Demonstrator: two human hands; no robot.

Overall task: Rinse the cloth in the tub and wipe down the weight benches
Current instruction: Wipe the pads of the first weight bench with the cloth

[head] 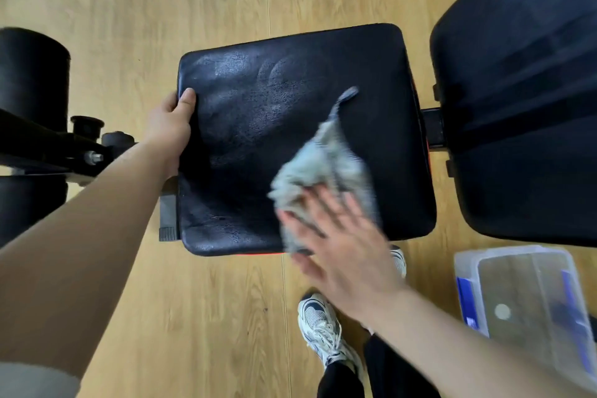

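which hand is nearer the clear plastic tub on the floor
Right. The right hand presses the grey cloth on the black seat pad, just left of the clear plastic tub; the left hand holds the pad's far left edge.

No legible text — anywhere.

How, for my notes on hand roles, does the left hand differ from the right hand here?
The left hand grips the seat pad at its left edge, thumb on top; the right hand lies flat, fingers spread, pressing the grey cloth onto it. The left hand looks sharp; the right hand is blurred. Both are bare, at the same pad.
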